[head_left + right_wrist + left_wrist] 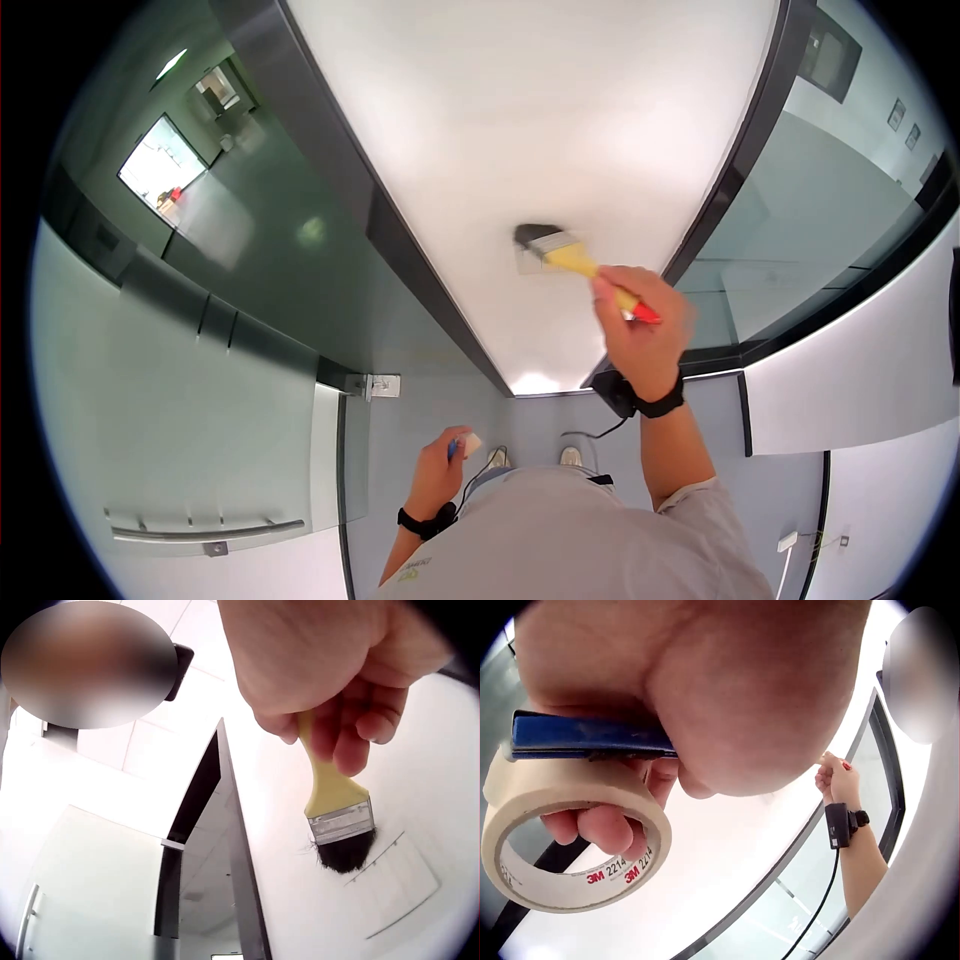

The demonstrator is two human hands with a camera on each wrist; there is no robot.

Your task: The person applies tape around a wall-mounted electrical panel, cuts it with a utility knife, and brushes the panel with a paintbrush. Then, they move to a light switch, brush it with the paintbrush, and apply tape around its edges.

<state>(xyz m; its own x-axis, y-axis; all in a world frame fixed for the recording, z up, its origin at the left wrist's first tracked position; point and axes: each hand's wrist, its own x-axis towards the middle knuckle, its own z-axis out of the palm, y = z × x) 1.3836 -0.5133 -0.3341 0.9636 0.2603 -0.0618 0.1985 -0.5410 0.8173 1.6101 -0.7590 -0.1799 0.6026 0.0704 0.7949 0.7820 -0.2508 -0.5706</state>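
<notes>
My right hand (pixel 645 325) grips the yellow handle of a paintbrush (pixel 572 257), whose red end sticks out past the fingers. In the right wrist view the dark bristles of the brush (pixel 341 825) lie at the white panel (pixel 300 915), at the upper edge of a faint outlined square (pixel 397 889). Down by the body, my left hand (pixel 432 478) holds a roll of masking tape (pixel 471 444) and a blue item (pixel 452 449). In the left wrist view, fingers pass through the ring of the tape (pixel 577 900), and the flat blue item (pixel 585 736) lies between palm and roll.
Dark frames (pixel 345 140) border the white panel on both sides. Glass panes stand to the left and right, one with a metal handle (pixel 210 532). A black cable (pixel 597 433) hangs near the right wrist. Both shoes (pixel 570 457) stand on the grey floor (pixel 530 430).
</notes>
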